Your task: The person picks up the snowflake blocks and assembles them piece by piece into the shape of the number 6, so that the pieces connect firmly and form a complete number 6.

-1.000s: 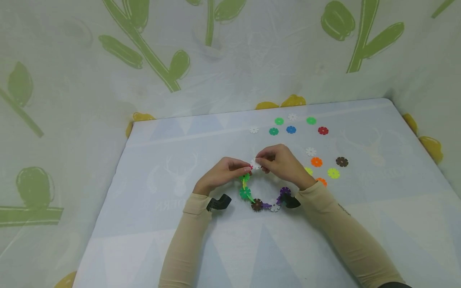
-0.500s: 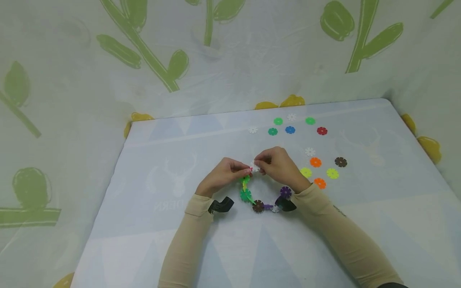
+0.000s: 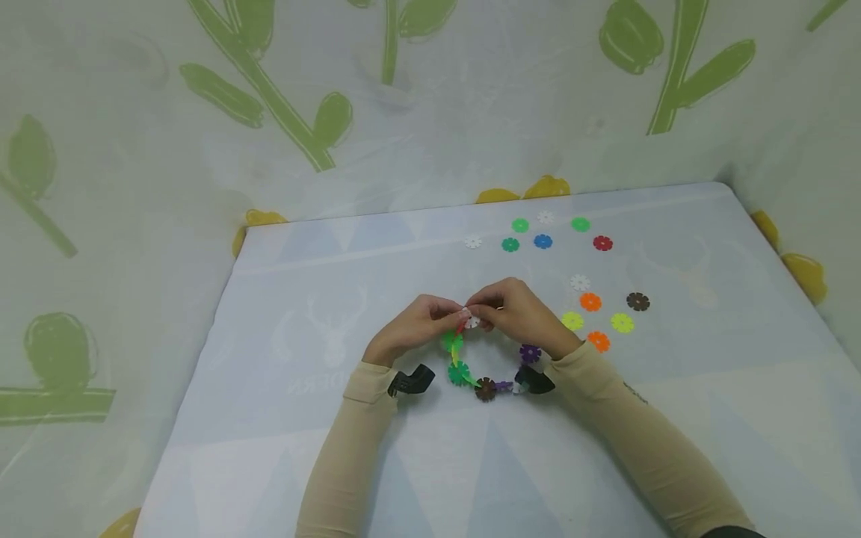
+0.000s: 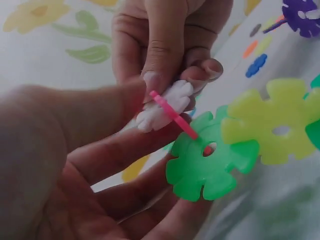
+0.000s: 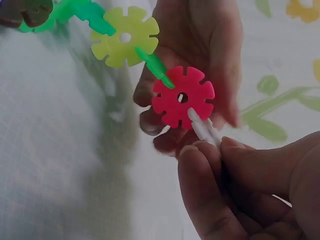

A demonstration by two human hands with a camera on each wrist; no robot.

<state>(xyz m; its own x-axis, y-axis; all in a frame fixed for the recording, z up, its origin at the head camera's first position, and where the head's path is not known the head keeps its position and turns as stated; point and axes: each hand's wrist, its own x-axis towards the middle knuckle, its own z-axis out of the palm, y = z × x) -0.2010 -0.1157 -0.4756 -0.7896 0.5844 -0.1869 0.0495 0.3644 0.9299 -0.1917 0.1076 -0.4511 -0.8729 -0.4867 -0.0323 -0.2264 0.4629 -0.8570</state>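
A chain of notched plastic snowflake discs hangs in a curve between my two hands. My right hand [image 3: 521, 314] pinches the white disc [image 5: 200, 127] at its end between thumb and fingers. This white disc is slotted into the edge of a pink disc [image 5: 170, 102]. At the same joint my left hand [image 3: 417, 325] pinches the pink disc, thumb tip against its edge. From there the chain runs through a green disc [image 4: 200, 175] and a yellow disc [image 4: 260, 120], down past a brown disc [image 3: 486, 389] to a purple disc [image 3: 531, 353] near my right wrist.
Loose discs lie on the pale patterned table [image 3: 303, 261] beyond and right of my hands, among them orange [image 3: 590, 302], brown [image 3: 638, 302], red [image 3: 602, 243] and blue [image 3: 542, 241] ones. A leaf-printed wall covering [image 3: 437, 134] rises behind the table.
My right hand has moved a little left and down with the white disc, closing up to my left hand. The low part of the chain has shifted slightly down and right.
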